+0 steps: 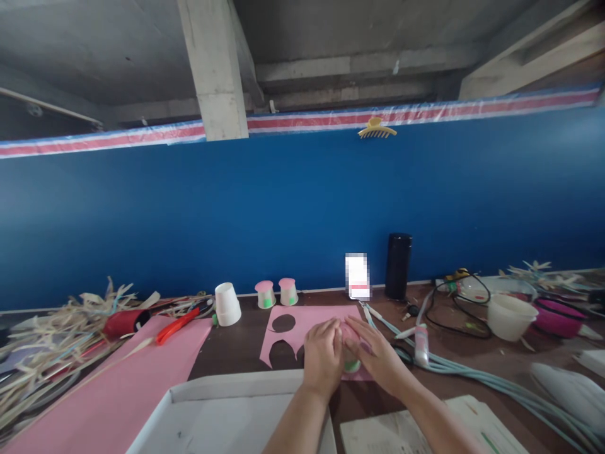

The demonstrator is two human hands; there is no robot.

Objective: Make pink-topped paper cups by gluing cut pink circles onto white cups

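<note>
My left hand (323, 354) and my right hand (380, 356) are closed together round a small paper cup (351, 366) with a green patch. Pink paper shows on top of the cup between my fingers; most of the cup is hidden. Beneath my hands lies a pink paper sheet (312, 315) with round holes cut from it. Farther back stand two upturned paper cups, the left one (266, 299) and the right one (288, 294), each topped with a pink disc and marked green. A stack of plain white cups (227, 304) stands left of them.
A white tray (227, 384) lies in front, left of my forearms. Orange-red scissors (177, 326) rest on large pink paper (118, 391), beside shredded strips (70, 334). Rightward are a phone (358, 277), black flask (398, 266), glue bottle (421, 345), pale-blue cords (491, 372) and white bowl (510, 316).
</note>
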